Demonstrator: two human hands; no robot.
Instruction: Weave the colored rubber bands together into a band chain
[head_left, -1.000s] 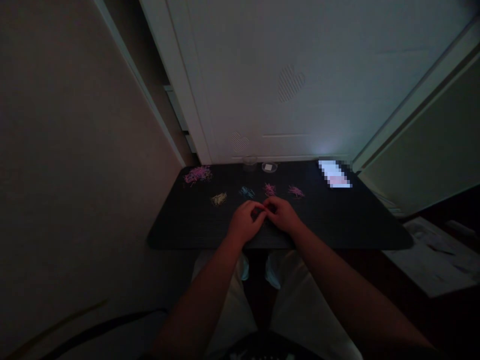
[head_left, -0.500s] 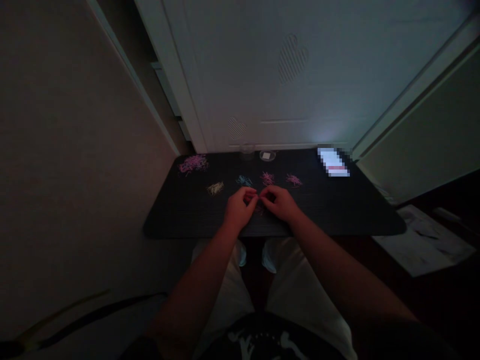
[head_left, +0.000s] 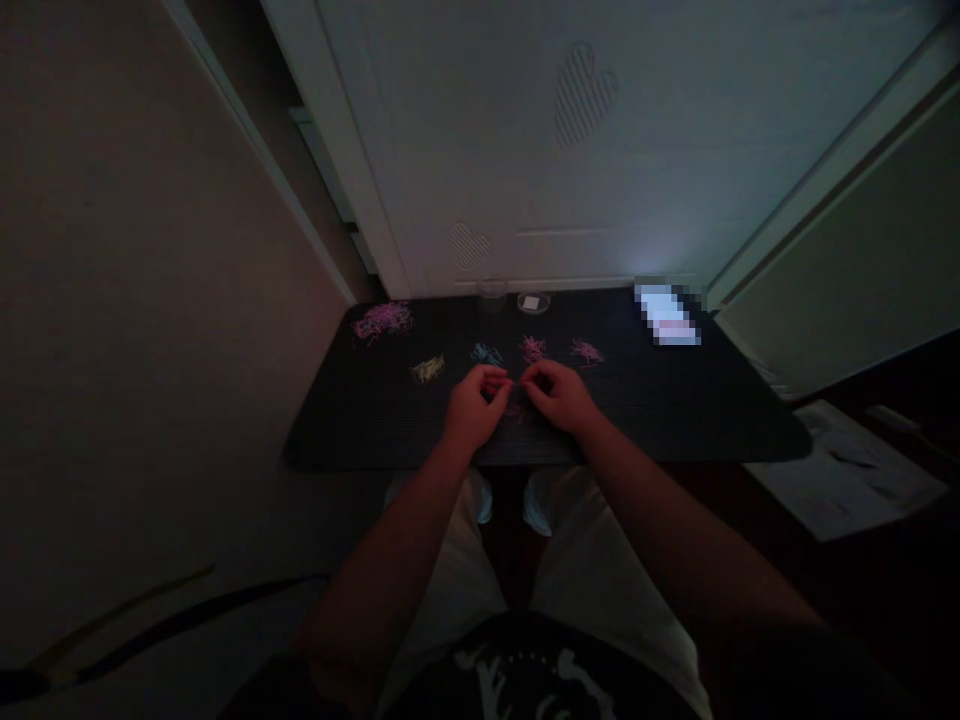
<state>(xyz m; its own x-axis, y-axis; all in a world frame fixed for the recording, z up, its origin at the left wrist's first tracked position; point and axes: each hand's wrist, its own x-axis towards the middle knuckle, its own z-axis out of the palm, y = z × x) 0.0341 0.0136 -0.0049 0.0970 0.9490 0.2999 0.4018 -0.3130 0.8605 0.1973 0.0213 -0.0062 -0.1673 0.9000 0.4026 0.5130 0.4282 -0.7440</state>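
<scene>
My left hand (head_left: 475,408) and my right hand (head_left: 561,397) are close together over the middle of the dark table (head_left: 660,410). The fingertips of each are pinched, with a narrow gap between the two hands. Whatever they hold is too small and dim to make out. Below them lies a faint reddish heap (head_left: 516,411) of thin pieces, partly hidden. Just beyond the fingers are a blue heap (head_left: 486,354) and a pink heap (head_left: 533,349) of small thin strips. Another pink heap (head_left: 587,351) lies to the right, and a yellowish heap (head_left: 427,369) to the left.
A larger mixed pink and purple pile (head_left: 382,322) sits at the table's back left corner. Along the back edge stand a clear container (head_left: 493,295) and a round lid (head_left: 533,303) with a white label. A glowing, pixelated device (head_left: 667,315) lies back right, near the white door (head_left: 450,120).
The view has shifted slightly, so the table sits a little higher in the picture. The pinched fingertips are slightly farther apart. The heaps look the same.
</scene>
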